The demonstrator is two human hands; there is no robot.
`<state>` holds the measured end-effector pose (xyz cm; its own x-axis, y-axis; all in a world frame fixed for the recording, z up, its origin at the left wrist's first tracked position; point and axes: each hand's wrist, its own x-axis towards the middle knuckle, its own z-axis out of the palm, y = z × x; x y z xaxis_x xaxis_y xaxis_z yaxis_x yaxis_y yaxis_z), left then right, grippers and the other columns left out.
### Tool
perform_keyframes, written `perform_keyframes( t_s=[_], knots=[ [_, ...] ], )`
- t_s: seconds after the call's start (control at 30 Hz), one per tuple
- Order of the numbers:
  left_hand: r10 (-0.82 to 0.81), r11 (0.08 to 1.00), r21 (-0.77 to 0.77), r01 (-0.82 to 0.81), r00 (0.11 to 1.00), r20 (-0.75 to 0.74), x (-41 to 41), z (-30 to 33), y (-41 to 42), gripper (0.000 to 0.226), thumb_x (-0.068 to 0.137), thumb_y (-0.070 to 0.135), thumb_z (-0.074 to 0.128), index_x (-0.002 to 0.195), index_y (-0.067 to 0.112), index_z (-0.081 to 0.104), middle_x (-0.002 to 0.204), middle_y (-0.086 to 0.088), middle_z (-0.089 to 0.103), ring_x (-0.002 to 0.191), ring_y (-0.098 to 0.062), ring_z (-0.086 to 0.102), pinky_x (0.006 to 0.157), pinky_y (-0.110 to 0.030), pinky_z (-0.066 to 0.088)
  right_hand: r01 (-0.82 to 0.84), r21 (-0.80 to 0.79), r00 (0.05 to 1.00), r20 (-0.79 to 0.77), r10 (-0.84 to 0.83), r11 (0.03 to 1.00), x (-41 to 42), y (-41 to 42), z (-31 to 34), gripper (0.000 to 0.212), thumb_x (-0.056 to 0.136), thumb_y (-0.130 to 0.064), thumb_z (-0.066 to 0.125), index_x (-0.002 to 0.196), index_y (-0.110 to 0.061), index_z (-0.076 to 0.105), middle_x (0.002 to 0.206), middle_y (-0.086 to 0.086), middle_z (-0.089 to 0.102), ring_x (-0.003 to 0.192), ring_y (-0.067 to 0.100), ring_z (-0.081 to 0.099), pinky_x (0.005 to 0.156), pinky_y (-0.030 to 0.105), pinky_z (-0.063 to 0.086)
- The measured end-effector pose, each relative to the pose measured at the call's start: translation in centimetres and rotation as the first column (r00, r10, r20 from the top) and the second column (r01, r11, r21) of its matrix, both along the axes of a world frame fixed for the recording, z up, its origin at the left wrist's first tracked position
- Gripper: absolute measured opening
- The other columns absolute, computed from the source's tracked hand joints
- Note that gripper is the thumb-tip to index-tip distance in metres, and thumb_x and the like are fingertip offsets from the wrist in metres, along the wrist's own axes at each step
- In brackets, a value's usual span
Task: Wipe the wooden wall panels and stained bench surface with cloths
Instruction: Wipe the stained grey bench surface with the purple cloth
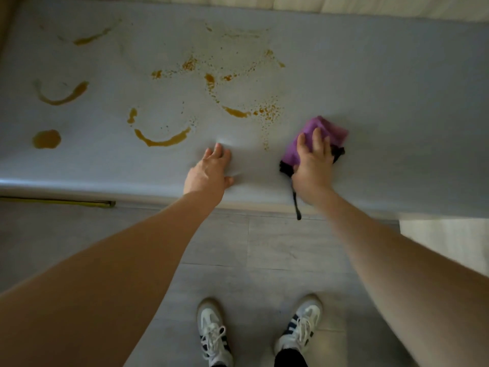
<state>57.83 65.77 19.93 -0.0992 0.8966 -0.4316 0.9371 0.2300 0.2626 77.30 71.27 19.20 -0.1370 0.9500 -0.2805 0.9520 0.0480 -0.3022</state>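
Grey bench surface [370,83], stained amber, under two hands at its near edge.
Amber stains [161,140] occupy the upper left and centre of the frame; the bench's right portion is unmarked, its rounded front edge running across mid-frame above a tiled floor [277,250]. Right hand [313,160], fingers spread, presses flat on a purple cloth [321,131] with black trim at centre right. Left hand [207,172], fingers loosely spread, rests on bare bench beside it. White shoes [213,332] stand at the bottom.

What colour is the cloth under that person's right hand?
Purple, with black trim; the cloth shows in the head view under the right hand.
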Motion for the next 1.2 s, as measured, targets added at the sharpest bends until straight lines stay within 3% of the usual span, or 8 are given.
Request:
perform_keyframes(
  t_s=[0.23,0.4,0.53,0.67,0.77,1.0,1.13,1.2],
  knots=[
    [0.001,1.0,0.015,-0.001,1.0,0.009,0.3,0.3,0.1,0.063,0.091,0.033,0.06,0.144,0.014,0.031,0.157,-0.002,0.018,0.14,-0.025,0.025,0.101,-0.041,0.036,-0.453,0.1,0.87,-0.168,0.464,0.886,-3.8,-5.3,-1.1,0.063,0.081,-0.016,0.044,0.143,-0.007,0.038,0.154,0.019,0.019,0.141,0.045,0.013,0.115,0.052,0.012],
    [-0.044,0.998,-0.036,0.043,0.998,-0.044,0.2,0.1,0.3,0.062,0.095,0.027,0.054,0.148,0.015,0.022,0.159,-0.001,0.01,0.145,-0.024,0.014,0.105,-0.04,0.033,-0.224,0.028,0.969,-0.096,0.226,0.974,3.2,-2.0,-0.7,0.068,0.083,0.002,0.049,0.147,-0.01,0.029,0.158,0.013,0.005,0.145,0.038,0.0,0.116,0.033,0.003],
    [-0.054,0.997,-0.052,0.05,0.996,-0.066,0.3,0.5,0.4,0.063,0.096,0.026,0.054,0.148,0.014,0.021,0.158,-0.003,0.01,0.144,-0.024,0.015,0.105,-0.039,0.033,-0.003,0.067,0.999,-0.049,0.006,0.998,0.2,-2.6,0.0,0.072,0.085,-0.005,0.057,0.149,-0.011,0.025,0.158,0.014,0.004,0.145,0.039,0.001,0.116,0.034,0.005],
    [0.032,0.999,-0.028,-0.033,0.999,-0.04,0.1,-0.4,0.5,0.06,0.094,0.025,0.055,0.145,0.013,0.027,0.148,-0.01,0.03,0.127,-0.032,0.042,0.092,-0.04,0.042,-0.305,0.118,0.934,-0.157,0.321,0.945,-6.6,-5.9,-0.9,0.07,0.085,-0.014,0.062,0.147,-0.012,0.029,0.158,0.013,0.01,0.145,0.038,0.002,0.119,0.044,0.006],
    [0.038,0.999,-0.039,-0.038,0.999,-0.02,0.1,-0.1,0.6,0.065,0.091,0.031,0.059,0.145,0.013,0.028,0.145,-0.01,0.033,0.123,-0.033,0.046,0.088,-0.04,0.043,-0.473,0.063,0.864,-0.164,0.477,0.879,-5.2,-3.7,-1.2,0.066,0.09,-0.013,0.055,0.148,-0.015,0.025,0.159,0.007,0.006,0.146,0.032,-0.002,0.118,0.036,-0.002],
    [-0.092,0.995,-0.037,0.089,0.991,-0.094,-0.2,0.3,0.6,0.061,0.095,0.03,0.054,0.146,0.014,0.025,0.155,-0.004,0.018,0.138,-0.027,0.028,0.095,-0.038,0.04,-0.018,0.026,1.0,-0.011,0.019,0.999,-0.8,3.9,0.0,0.071,0.086,-0.001,0.054,0.149,-0.013,0.024,0.159,0.01,0.004,0.145,0.036,0.002,0.116,0.033,0.006],
    [-0.024,0.999,-0.027,0.023,0.999,-0.031,-0.3,-0.5,0.8,0.059,0.09,0.034,0.062,0.138,0.014,0.035,0.142,-0.006,0.036,0.121,-0.03,0.047,0.081,-0.038,0.042,-0.219,0.147,0.967,-0.098,0.234,0.965,-5.8,-2.1,-1.3,0.066,0.084,-0.015,0.06,0.144,-0.006,0.035,0.155,0.021,0.018,0.141,0.048,0.011,0.116,0.049,0.018],
    [0.042,0.999,-0.028,-0.042,0.999,-0.006,-0.3,-0.8,1.0,0.057,0.088,0.033,0.063,0.135,0.013,0.038,0.134,-0.007,0.044,0.112,-0.031,0.054,0.072,-0.035,0.038,-0.349,0.078,0.928,-0.108,0.356,0.934,-7.5,-4.5,-1.1,0.068,0.091,-0.02,0.056,0.15,-0.013,0.023,0.159,0.01,0.006,0.145,0.037,-0.001,0.118,0.046,0.011]
  ],
)
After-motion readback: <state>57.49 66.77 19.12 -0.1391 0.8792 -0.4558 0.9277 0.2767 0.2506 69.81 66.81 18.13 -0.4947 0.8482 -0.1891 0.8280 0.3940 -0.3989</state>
